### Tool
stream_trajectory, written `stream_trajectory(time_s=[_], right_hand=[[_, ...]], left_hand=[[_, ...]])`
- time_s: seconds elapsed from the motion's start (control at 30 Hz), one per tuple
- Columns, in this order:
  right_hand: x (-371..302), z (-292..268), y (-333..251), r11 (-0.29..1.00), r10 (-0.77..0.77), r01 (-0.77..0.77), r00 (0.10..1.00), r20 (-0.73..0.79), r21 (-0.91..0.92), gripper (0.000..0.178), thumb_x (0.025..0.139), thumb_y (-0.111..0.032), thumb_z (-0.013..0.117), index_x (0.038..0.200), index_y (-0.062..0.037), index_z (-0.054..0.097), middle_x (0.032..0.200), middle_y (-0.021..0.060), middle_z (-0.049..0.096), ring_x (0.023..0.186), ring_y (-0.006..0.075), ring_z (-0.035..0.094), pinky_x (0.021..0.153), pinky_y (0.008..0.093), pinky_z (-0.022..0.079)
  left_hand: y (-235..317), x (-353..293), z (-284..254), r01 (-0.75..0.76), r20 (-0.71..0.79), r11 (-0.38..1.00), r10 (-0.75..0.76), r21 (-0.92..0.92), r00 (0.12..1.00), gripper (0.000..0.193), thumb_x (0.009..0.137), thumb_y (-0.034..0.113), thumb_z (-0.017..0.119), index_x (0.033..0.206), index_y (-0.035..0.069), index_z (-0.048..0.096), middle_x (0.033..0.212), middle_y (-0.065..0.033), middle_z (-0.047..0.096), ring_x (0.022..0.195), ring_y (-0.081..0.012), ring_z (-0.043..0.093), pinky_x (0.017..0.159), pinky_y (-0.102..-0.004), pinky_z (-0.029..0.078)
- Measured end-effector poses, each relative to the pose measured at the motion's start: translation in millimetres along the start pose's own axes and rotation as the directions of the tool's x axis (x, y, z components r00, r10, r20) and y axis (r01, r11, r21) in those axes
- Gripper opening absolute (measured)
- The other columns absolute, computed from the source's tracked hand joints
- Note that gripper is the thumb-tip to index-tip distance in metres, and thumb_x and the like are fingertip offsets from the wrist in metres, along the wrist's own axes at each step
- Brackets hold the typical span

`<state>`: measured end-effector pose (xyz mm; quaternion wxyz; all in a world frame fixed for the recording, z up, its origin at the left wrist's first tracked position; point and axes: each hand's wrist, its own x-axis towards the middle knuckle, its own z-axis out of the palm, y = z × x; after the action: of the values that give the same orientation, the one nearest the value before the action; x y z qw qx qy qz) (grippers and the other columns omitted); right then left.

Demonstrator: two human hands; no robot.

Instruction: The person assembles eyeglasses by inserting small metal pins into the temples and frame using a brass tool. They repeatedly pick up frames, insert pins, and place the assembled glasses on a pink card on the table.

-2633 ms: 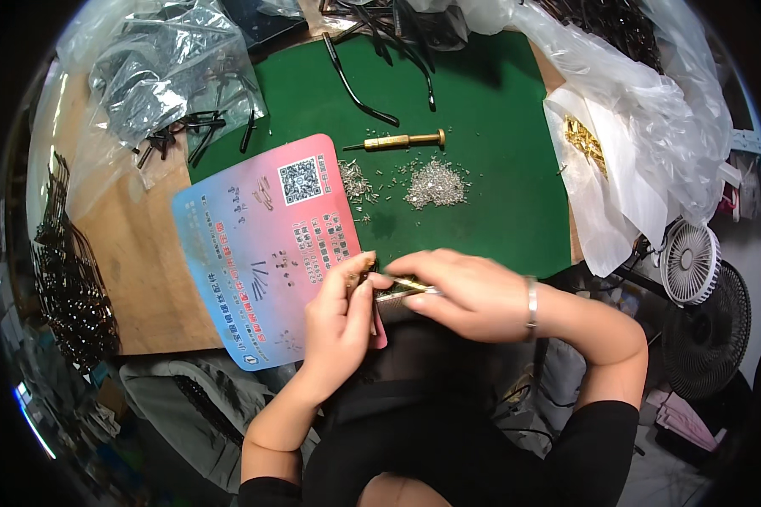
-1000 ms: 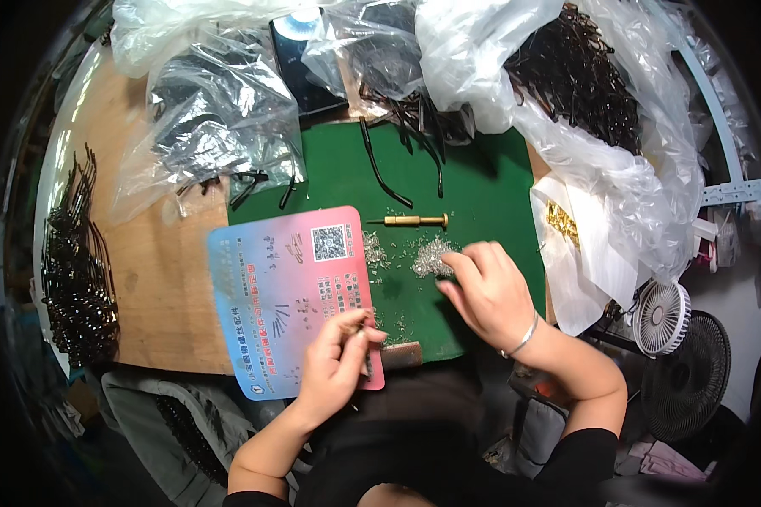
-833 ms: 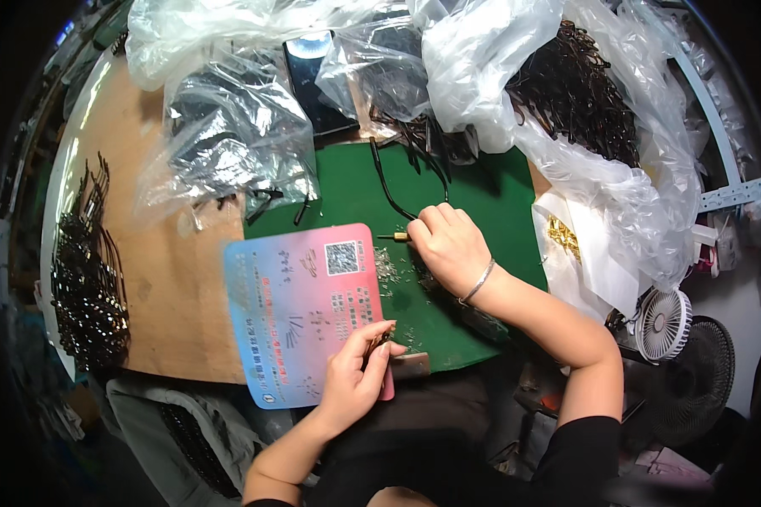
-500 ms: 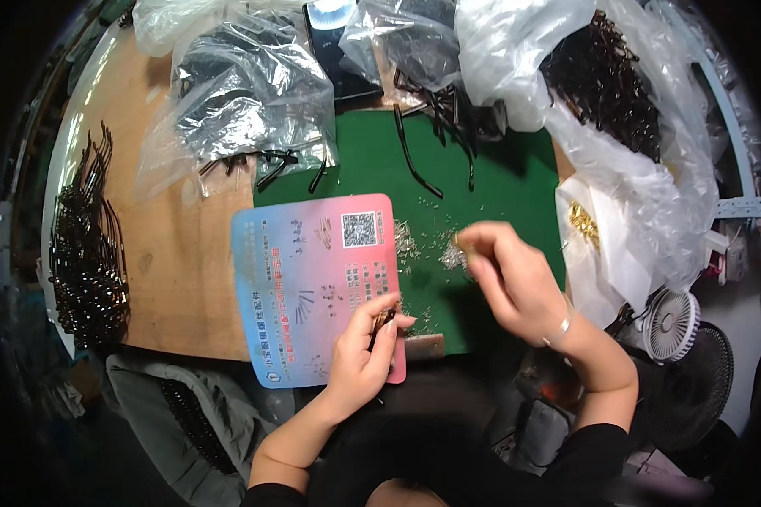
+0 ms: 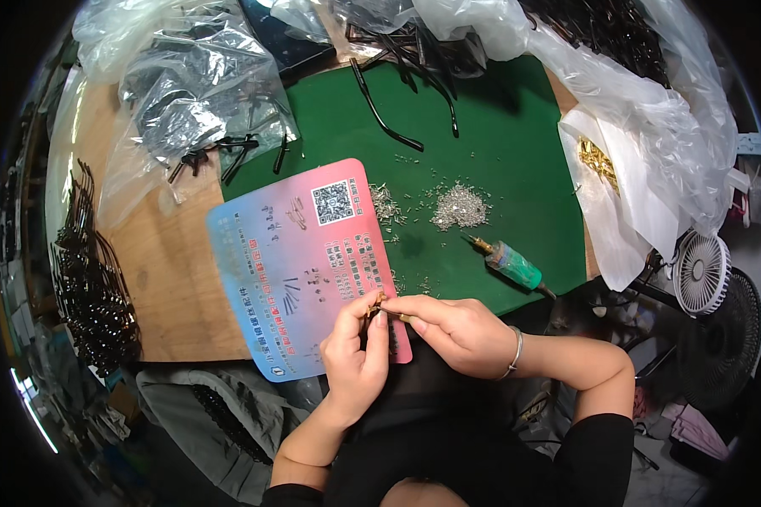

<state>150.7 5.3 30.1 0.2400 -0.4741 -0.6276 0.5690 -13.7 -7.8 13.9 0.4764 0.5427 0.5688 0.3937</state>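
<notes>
Both my hands meet over the lower right corner of a blue-and-pink printed card. My left hand is closed in a pinch on a small dark piece with a golden glint, perhaps a glasses part; fingers cover most of it. In my right hand, thumb and forefinger grip a thin tool that looks like tweezers, its tip touching or very near that piece. Beyond the hands, tiny silver screws lie heaped on a green mat. A green-handled screwdriver with a brass tip rests to their right.
A second heap of small metal pins lies beside the card. Black glasses temples and a clear bag occupy the far side. Dark temples are stacked left. Gold parts sit on white wrapping at right, near a fan.
My right hand has come back from the silver screw heap to my left hand. The heap and the green screwdriver now show. The view has shifted, and the card appears slightly turned.
</notes>
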Motion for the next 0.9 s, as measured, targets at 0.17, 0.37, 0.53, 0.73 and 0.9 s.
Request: stream_trajectory(time_s=[0.17,0.37,0.53,0.73,0.9], right_hand=[[0,-1,2,0.995,-0.017,0.010,0.997,-0.071,-0.098,0.028,0.087,-0.010,0.048,0.114,-0.0089,0.054,0.084,0.0172,0.062,0.070,0.0351,0.060,0.062,0.0405,0.050],[14,-14,-2,0.810,0.383,-0.431,0.902,0.198,0.399,0.024,0.093,-0.016,0.047,0.109,-0.0034,0.059,0.063,-0.0026,0.053,0.060,0.0029,0.048,0.055,0.0211,0.041],[9,1,5,0.989,0.072,-0.080,0.995,-0.067,-0.125,0.022,0.089,-0.015,0.052,0.103,-0.0001,0.060,0.061,0.0032,0.052,0.052,0.0073,0.050,0.048,0.0233,0.043],[3,1,-1,0.599,-0.426,0.241,0.904,-0.048,-0.764,0.016,0.084,-0.012,0.055,0.093,-0.0012,0.063,0.065,0.0045,0.056,0.055,0.0138,0.057,0.046,0.0246,0.046],[-10,1,-12,0.976,0.219,-0.218,0.976,-0.024,0.026,0.014,0.088,-0.015,0.049,0.087,-0.0038,0.058,0.070,0.0066,0.059,0.059,0.0219,0.061,0.053,0.0305,0.050]], left_hand=[[-9,1,7,-0.193,-0.012,0.952,0.202,0.236,0.979,0.026,0.082,-0.006,0.054,0.108,-0.005,0.055,0.086,-0.0142,0.065,0.074,-0.0187,0.065,0.067,-0.0267,0.051],[-10,5,8,-0.244,0.028,0.914,0.249,0.324,0.968,0.033,0.077,-0.011,0.052,0.109,-0.005,0.055,0.083,-0.0148,0.065,0.071,-0.0226,0.066,0.066,-0.0283,0.052],[-12,8,11,-0.271,0.012,0.910,0.281,0.313,0.960,0.033,0.077,-0.012,0.052,0.109,-0.005,0.055,0.082,-0.0143,0.065,0.069,-0.0216,0.066,0.065,-0.0281,0.052],[-10,1,8,-0.168,0.027,0.951,0.166,0.260,0.986,0.027,0.084,-0.009,0.049,0.110,-0.007,0.054,0.093,-0.0159,0.065,0.084,-0.0187,0.065,0.076,-0.0288,0.051],[-17,-19,7,-0.323,0.067,0.887,0.319,0.331,0.945,0.033,0.076,-0.012,0.054,0.108,-0.008,0.054,0.083,-0.0134,0.065,0.068,-0.0216,0.065,0.064,-0.0286,0.052]])
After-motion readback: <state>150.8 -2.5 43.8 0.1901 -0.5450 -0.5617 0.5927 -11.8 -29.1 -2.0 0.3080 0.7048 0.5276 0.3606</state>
